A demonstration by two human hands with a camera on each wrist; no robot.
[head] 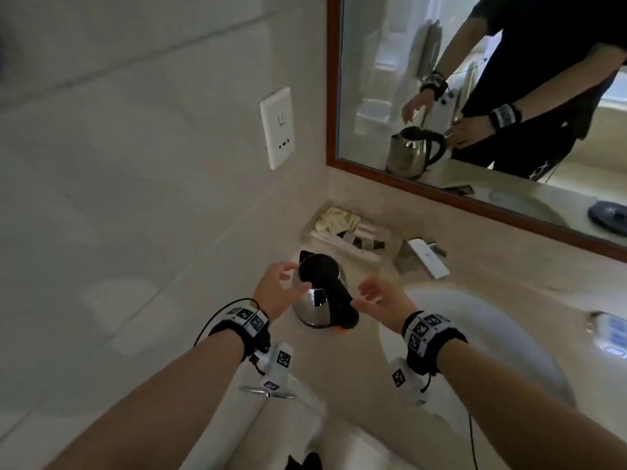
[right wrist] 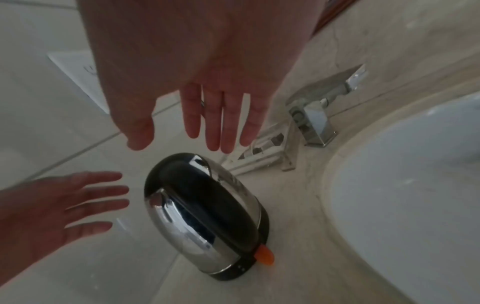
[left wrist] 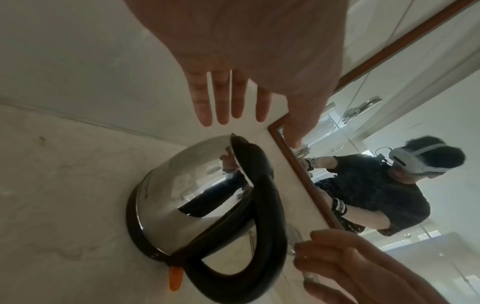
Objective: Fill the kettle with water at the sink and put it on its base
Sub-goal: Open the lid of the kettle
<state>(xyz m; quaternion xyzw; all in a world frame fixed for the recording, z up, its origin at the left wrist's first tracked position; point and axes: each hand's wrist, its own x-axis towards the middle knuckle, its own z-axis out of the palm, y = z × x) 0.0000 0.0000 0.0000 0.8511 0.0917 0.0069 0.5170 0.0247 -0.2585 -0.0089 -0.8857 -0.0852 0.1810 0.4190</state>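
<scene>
The steel kettle (head: pixel 317 305) with black lid, black handle and orange switch stands upright on the stone counter (head: pixel 342 364), just left of the white sink basin (head: pixel 475 337). My left hand (head: pixel 291 278) hovers open at the kettle's left side by the lid. On the other side, beside the handle, my right hand (head: pixel 364 295) is open too. Neither hand grips the kettle. In the left wrist view the kettle (left wrist: pixel 182 195) lies below my spread left hand (left wrist: pixel 249 117). In the right wrist view the kettle (right wrist: pixel 197 216) sits under my right hand (right wrist: pixel 182 133).
A chrome tap (head: pixel 425 257) stands behind the basin. A tray of toiletries (head: pixel 346 232) sits against the back wall. A wall socket (head: pixel 276 127) is above left. The mirror (head: pixel 475 96) reflects a dark round disc (head: pixel 607 213) on the counter at far right.
</scene>
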